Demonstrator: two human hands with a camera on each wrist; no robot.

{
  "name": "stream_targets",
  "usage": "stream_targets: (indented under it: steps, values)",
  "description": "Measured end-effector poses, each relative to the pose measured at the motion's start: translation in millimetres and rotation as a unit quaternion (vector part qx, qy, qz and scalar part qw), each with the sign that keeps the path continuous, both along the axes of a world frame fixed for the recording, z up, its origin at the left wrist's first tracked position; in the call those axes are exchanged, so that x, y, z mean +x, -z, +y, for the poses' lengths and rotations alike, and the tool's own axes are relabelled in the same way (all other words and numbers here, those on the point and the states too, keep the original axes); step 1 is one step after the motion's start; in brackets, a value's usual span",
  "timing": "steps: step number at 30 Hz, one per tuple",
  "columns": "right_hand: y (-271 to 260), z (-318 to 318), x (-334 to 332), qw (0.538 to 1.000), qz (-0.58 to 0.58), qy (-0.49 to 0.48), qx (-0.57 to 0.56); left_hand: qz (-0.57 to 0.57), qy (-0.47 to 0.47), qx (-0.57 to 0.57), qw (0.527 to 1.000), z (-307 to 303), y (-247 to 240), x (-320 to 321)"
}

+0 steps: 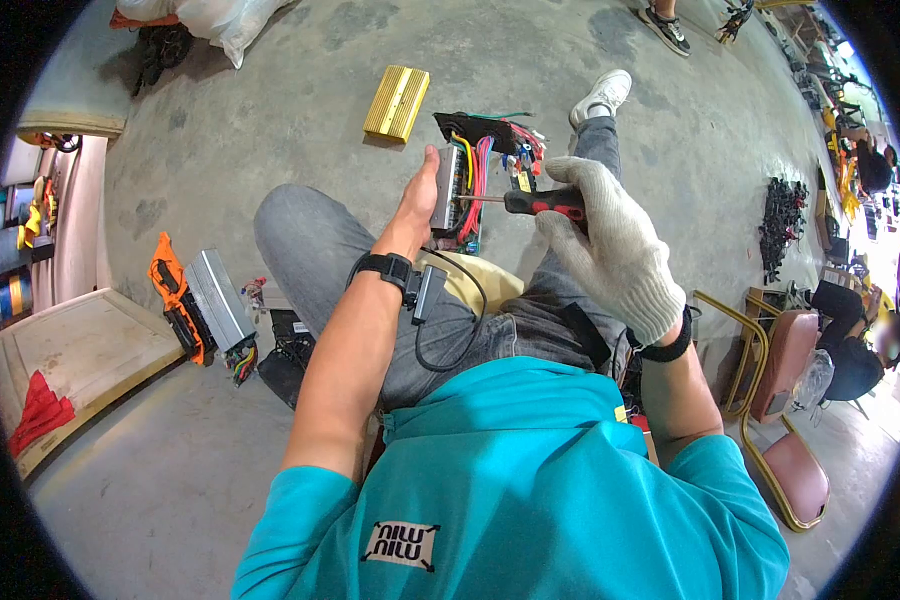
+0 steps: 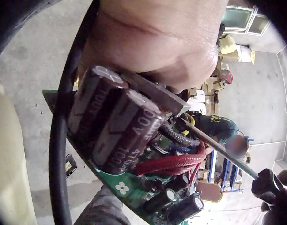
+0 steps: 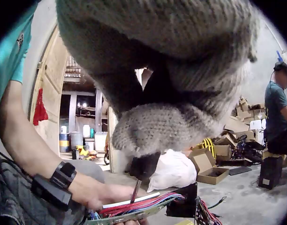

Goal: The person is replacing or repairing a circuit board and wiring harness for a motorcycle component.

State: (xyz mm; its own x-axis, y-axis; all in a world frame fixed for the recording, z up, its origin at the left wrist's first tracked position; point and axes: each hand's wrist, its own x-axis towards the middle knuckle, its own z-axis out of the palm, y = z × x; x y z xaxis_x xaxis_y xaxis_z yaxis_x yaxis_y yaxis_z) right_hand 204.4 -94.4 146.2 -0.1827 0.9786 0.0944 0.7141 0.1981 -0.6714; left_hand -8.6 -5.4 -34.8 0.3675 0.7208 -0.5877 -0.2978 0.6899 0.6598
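Left arm stretched forward; left hand (image 1: 417, 203) bare, thumb up, clamped on board (image 2: 122, 188), fingertips under it. Right arm bent, right hand (image 1: 615, 250) gloved, curled round screwdriver (image 1: 545, 203), shaft crossing toward left hand, tip at board's metal bar (image 2: 157, 93); contact unclear. Board held up in front of lap (image 1: 470, 340). Count: one board, one screwdriver, two big capacitors (image 2: 129, 133), three small capacitors (image 2: 185, 210) visible, one black plate (image 1: 470, 130) at board's far end, one gold case (image 1: 397, 104) on floor (image 1: 300, 110) beyond.
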Motion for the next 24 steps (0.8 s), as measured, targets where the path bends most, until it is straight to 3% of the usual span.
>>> stream_targets:
  steps: [24]
  values:
    - [0.0,-0.3,-1.4,1.000,0.003,0.017,-0.007,0.004,0.013,-0.009,1.000,-1.2,-8.4,0.1]
